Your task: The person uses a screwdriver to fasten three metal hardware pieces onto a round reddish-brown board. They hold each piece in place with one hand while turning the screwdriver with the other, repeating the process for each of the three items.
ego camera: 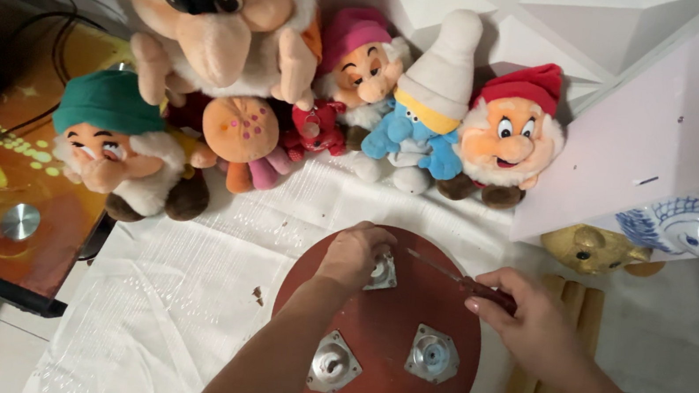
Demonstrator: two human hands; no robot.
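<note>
No packages, labels, signs or screens show anywhere in this view.
</note>
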